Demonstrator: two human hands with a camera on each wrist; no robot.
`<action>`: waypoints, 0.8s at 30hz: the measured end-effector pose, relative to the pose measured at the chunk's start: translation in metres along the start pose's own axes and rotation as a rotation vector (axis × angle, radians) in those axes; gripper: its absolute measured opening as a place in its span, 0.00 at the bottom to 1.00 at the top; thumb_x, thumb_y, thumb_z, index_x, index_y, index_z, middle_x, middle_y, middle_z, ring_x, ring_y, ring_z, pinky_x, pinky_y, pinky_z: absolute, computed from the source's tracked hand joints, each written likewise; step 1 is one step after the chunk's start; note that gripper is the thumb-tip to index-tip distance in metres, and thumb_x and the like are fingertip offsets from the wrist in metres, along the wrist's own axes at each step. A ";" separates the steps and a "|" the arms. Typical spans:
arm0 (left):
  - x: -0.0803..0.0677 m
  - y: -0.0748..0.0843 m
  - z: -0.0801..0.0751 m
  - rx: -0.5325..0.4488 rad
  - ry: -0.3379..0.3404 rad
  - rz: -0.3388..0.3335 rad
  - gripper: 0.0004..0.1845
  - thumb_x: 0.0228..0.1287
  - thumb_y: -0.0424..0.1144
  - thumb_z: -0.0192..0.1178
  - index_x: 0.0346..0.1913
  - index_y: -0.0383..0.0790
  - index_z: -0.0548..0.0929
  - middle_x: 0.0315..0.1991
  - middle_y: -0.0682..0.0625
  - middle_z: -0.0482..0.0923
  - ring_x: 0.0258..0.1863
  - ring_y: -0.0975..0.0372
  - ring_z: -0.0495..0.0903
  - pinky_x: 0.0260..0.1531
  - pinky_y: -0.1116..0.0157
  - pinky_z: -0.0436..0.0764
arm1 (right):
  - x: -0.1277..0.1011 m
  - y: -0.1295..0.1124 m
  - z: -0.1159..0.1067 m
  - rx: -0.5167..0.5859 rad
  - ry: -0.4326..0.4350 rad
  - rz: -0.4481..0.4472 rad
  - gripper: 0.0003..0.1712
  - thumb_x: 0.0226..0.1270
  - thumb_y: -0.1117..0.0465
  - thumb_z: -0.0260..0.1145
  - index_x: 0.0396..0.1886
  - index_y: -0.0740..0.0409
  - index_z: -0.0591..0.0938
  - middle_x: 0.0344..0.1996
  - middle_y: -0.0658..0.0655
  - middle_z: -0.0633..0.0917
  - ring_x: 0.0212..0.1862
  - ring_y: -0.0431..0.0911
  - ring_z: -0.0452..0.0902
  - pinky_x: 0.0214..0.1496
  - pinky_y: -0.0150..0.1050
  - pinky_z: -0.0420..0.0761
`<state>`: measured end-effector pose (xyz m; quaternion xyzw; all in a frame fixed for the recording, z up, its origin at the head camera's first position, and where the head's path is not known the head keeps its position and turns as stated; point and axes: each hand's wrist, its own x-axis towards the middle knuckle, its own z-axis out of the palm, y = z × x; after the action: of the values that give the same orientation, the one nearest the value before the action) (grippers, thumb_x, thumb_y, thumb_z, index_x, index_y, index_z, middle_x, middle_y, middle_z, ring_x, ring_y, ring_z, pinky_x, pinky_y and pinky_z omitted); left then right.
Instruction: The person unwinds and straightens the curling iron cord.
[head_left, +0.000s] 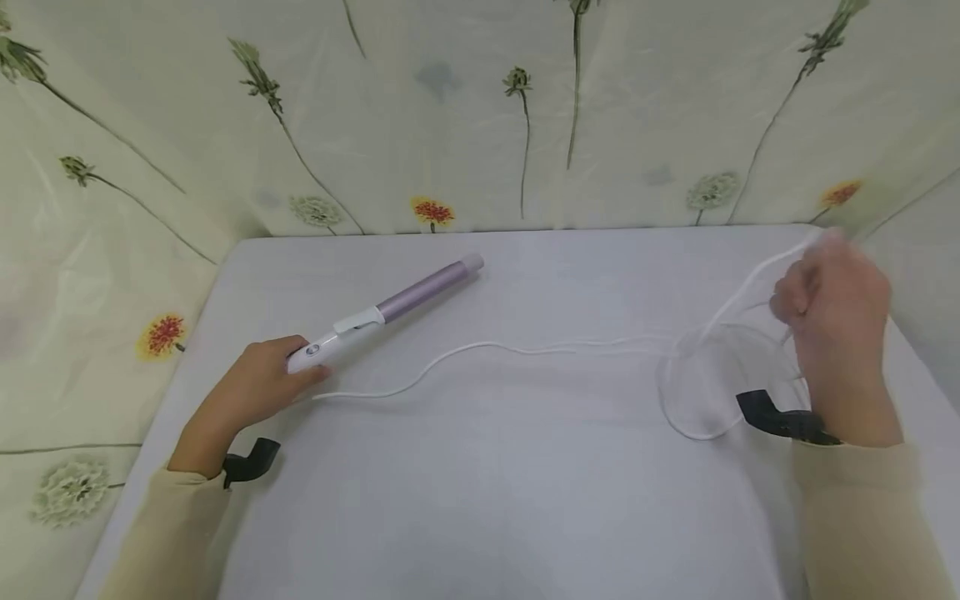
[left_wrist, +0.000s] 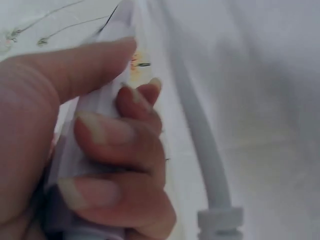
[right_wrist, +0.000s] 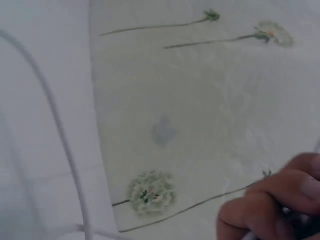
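Note:
My left hand (head_left: 258,379) grips the white handle of a curling iron (head_left: 423,293) with a lilac barrel and pale tip. In the left wrist view the fingers (left_wrist: 127,200) curl round the handle (left_wrist: 92,145), with the thumb on the opposite side. A white cord (head_left: 491,345) runs from near the handle across the table to the right. My right hand (head_left: 843,317), blurred, is raised at the table's far right with curled fingers and holds the cord. In the right wrist view the fingers (right_wrist: 250,215) pinch the cord, mostly out of frame.
Loops of cord (head_left: 693,435) lie on the white table (head_left: 510,500) left of the right wrist. Floral sheeting (head_left: 465,125) hangs behind the table and along its left side. A black wrist mount (head_left: 251,461) is on the left wrist, another (head_left: 780,419) on the right.

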<state>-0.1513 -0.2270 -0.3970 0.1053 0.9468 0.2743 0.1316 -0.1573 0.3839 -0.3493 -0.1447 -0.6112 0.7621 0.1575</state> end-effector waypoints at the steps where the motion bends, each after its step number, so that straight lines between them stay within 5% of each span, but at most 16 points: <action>1: 0.003 -0.002 0.001 -0.008 0.001 -0.010 0.20 0.70 0.47 0.69 0.52 0.33 0.82 0.35 0.46 0.82 0.31 0.55 0.76 0.28 0.59 0.75 | -0.002 0.004 0.000 -0.218 -0.079 0.010 0.25 0.82 0.56 0.58 0.23 0.66 0.70 0.13 0.55 0.69 0.18 0.47 0.61 0.20 0.42 0.57; 3: 0.010 -0.007 0.004 -0.021 0.001 -0.020 0.20 0.71 0.47 0.67 0.53 0.33 0.81 0.37 0.44 0.82 0.32 0.54 0.77 0.29 0.59 0.75 | -0.004 0.015 0.002 -0.639 -0.249 -0.018 0.24 0.82 0.49 0.58 0.31 0.65 0.76 0.17 0.53 0.71 0.25 0.48 0.66 0.24 0.42 0.63; 5: 0.016 -0.010 0.008 -0.030 0.003 -0.015 0.20 0.72 0.47 0.66 0.53 0.33 0.81 0.37 0.44 0.82 0.33 0.54 0.76 0.30 0.59 0.75 | -0.004 0.026 0.008 -0.942 -0.391 -0.074 0.28 0.82 0.43 0.58 0.35 0.64 0.79 0.20 0.54 0.73 0.29 0.50 0.67 0.27 0.43 0.65; 8: 0.027 -0.011 0.013 -0.036 0.010 0.003 0.18 0.71 0.48 0.67 0.50 0.36 0.82 0.33 0.47 0.79 0.32 0.55 0.75 0.31 0.59 0.73 | -0.002 0.042 0.020 -1.158 -0.539 -0.116 0.28 0.83 0.40 0.55 0.35 0.60 0.80 0.23 0.55 0.73 0.31 0.52 0.67 0.31 0.45 0.65; 12: 0.038 -0.010 0.017 -0.026 0.018 0.011 0.16 0.70 0.48 0.68 0.48 0.38 0.82 0.30 0.49 0.76 0.30 0.55 0.73 0.31 0.59 0.72 | -0.001 0.064 0.037 -1.251 -0.628 -0.118 0.26 0.83 0.42 0.54 0.29 0.56 0.76 0.23 0.54 0.71 0.30 0.51 0.67 0.32 0.45 0.65; 18: 0.048 -0.014 0.020 0.057 0.044 0.007 0.22 0.71 0.47 0.67 0.58 0.33 0.80 0.40 0.43 0.79 0.37 0.52 0.75 0.37 0.54 0.74 | -0.006 0.089 0.072 -1.259 -0.699 -0.168 0.23 0.83 0.46 0.57 0.29 0.55 0.74 0.23 0.53 0.72 0.29 0.49 0.68 0.34 0.45 0.68; 21: 0.051 -0.016 0.023 0.102 0.073 0.001 0.26 0.72 0.47 0.67 0.62 0.31 0.79 0.46 0.39 0.79 0.41 0.49 0.76 0.42 0.51 0.75 | -0.010 0.095 0.089 -1.249 -0.728 -0.236 0.19 0.83 0.49 0.58 0.34 0.57 0.78 0.27 0.56 0.76 0.33 0.52 0.72 0.38 0.48 0.72; 24: 0.051 -0.014 0.025 0.121 0.098 0.001 0.28 0.72 0.47 0.67 0.63 0.28 0.78 0.50 0.35 0.78 0.46 0.45 0.75 0.46 0.47 0.75 | -0.016 0.096 0.100 -1.215 -0.766 -0.299 0.19 0.84 0.50 0.57 0.50 0.63 0.82 0.44 0.62 0.83 0.50 0.58 0.78 0.54 0.56 0.75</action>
<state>-0.1933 -0.2127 -0.4350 0.1002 0.9669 0.2212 0.0784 -0.1902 0.2688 -0.4217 0.1548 -0.9513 0.2565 -0.0729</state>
